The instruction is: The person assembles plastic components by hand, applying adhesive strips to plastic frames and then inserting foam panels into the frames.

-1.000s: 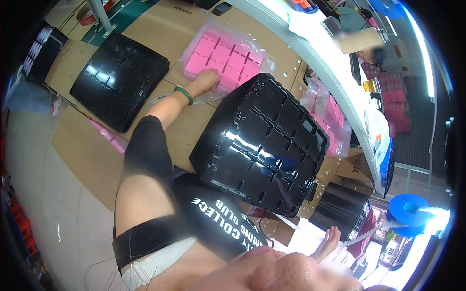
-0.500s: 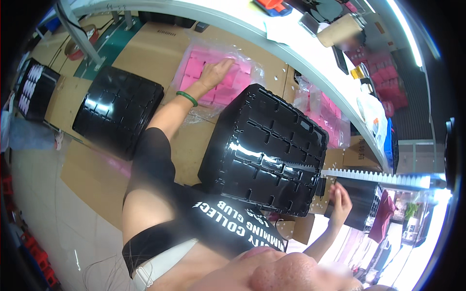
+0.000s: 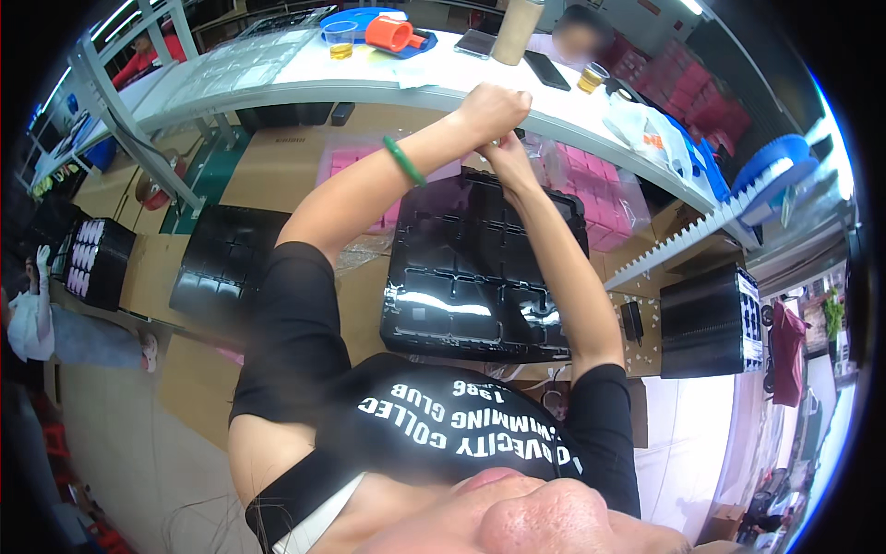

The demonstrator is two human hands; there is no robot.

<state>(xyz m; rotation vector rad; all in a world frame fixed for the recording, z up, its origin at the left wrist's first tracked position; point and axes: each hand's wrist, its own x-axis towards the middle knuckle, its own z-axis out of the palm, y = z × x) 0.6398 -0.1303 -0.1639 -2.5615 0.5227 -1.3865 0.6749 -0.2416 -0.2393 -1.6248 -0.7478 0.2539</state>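
My left hand [image 3: 496, 113], above a green bangle, is raised at the bench's near edge with its fingers curled closed. My right hand [image 3: 507, 153] meets it just below; its fingers look bent in and are partly hidden behind the left. I cannot make out what, if anything, is between them. Below my forearms stands a stack of glossy black moulded plastic trays [image 3: 443, 277] with several compartments. Behind the stack, pink blocks in clear plastic [image 3: 591, 175] lie under the bench, and more pink pieces [image 3: 343, 159] show past my left forearm.
The white bench [image 3: 277, 78] crosses ahead, bearing an orange tape dispenser [image 3: 388, 35], cups and a phone [image 3: 547, 70]. More black trays stand left [image 3: 226, 254] and right [image 3: 706, 319]. A white toothed strip [image 3: 678, 242] juts at right. A person [image 3: 577, 39] sits beyond.
My left hand has lifted off the pink pieces and moved right and up. My right hand has come in from the right to meet it. The view has turned, showing more bench.
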